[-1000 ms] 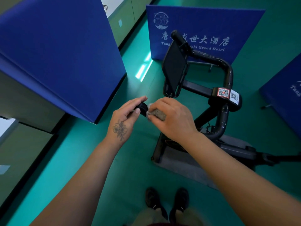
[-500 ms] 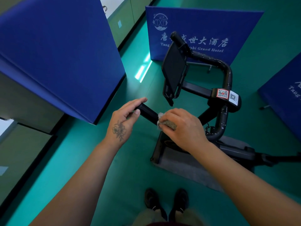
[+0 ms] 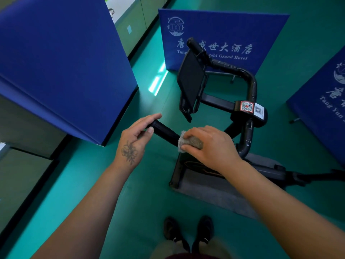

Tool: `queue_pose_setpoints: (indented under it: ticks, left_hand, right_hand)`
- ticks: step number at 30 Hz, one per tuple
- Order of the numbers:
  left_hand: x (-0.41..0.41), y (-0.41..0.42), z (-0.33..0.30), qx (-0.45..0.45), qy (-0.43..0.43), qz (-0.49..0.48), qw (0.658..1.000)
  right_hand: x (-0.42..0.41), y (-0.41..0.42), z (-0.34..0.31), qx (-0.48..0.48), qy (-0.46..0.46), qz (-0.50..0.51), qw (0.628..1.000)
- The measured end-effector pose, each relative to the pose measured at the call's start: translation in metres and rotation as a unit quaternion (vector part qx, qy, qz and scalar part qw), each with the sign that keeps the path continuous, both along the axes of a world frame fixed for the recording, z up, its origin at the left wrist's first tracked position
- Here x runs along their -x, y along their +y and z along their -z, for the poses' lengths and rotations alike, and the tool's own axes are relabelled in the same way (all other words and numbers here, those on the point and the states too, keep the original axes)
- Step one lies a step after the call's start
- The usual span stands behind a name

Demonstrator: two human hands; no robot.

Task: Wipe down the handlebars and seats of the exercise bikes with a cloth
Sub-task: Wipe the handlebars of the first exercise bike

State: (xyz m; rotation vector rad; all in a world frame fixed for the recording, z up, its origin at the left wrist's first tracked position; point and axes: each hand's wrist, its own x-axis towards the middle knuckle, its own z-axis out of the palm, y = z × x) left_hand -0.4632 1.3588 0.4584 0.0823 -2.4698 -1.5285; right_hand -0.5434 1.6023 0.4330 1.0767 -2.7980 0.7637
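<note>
A black exercise bike stands before me with its looped handlebar (image 3: pixel 251 85) and a dark screen (image 3: pixel 190 85) clamped to it. The near grip (image 3: pixel 165 130) of the handlebar points toward me and to the left. My left hand (image 3: pixel 136 137) holds the free end of that grip between thumb and fingers. My right hand (image 3: pixel 211 146) grips a grey-brown cloth (image 3: pixel 190 142) wrapped over the grip, further in along the bar. The seat is not in view.
Blue partition boards stand at left (image 3: pixel 61 62), behind the bike (image 3: pixel 222 34) and at right (image 3: pixel 323 109). A grey mat (image 3: pixel 214 193) lies under the bike's base on the green floor. My shoes (image 3: pixel 188 232) are at the bottom. QR stickers (image 3: pixel 251 107) sit on the stem.
My right hand has slid the cloth along the near grip, away from my left hand and toward the bike's stem. The left hand has kept its hold on the grip's end.
</note>
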Motion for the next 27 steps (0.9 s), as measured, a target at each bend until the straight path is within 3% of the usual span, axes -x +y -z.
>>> queue_pose_setpoints:
  ticks: [5,11,14,27]
  left_hand:
    - [0.0,0.0,0.002,-0.009,0.005,-0.003,1.0]
    - [0.0,0.001,0.003,-0.014,0.008,-0.002,1.0]
    - [-0.001,0.0,0.002,-0.013,0.007,0.0,1.0]
    - [0.0,0.003,0.007,-0.026,0.021,-0.013,0.999]
  right_hand:
    - [0.004,0.02,-0.007,-0.044,-0.02,-0.011,0.999]
    - [0.001,-0.004,-0.018,-0.001,-0.032,-0.014,0.999]
    - [0.001,-0.011,-0.019,-0.025,-0.006,-0.021,0.999]
    - [0.0,0.04,-0.016,-0.092,-0.048,0.018,0.994]
